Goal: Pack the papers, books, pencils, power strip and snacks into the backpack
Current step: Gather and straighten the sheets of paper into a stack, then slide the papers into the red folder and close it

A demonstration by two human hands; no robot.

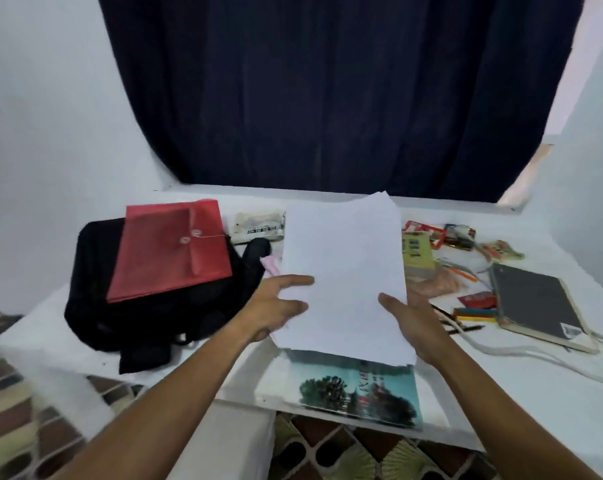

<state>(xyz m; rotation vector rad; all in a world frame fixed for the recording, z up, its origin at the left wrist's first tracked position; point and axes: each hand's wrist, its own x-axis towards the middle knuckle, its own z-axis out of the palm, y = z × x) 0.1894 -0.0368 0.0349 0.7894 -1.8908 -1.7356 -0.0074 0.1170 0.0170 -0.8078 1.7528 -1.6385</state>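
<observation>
Right now my left hand and right hand grip the stack of papers by its side edges, lifted above the table. Packing the papers is the step, I judge. Next they must swing toward ten o'clock, where the black backpack lies under a red folder that needs clearing first.

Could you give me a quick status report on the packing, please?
Left hand and right hand hold the papers. Backpack lies left. Red folder rests on it.

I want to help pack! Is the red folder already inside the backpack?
No, the red folder lies on top of the black backpack, outside it.
</observation>
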